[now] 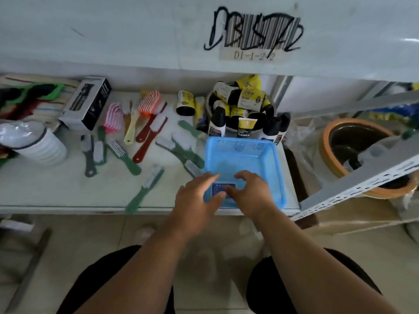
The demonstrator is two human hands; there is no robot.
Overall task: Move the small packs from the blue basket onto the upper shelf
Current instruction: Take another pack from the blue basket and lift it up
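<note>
Blue basket [269, 155] sits near the lower shelf's front edge. Your left hand [197, 196] and right hand [251, 191] both curl round one small dark-blue pack [223, 189] inside it. Blurry; grip looks loose, so lifting could drop it.

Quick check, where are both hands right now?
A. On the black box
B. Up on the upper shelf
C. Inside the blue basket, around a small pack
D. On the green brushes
C: left hand and right hand reach into the blue basket, closing around a small pack.
</note>
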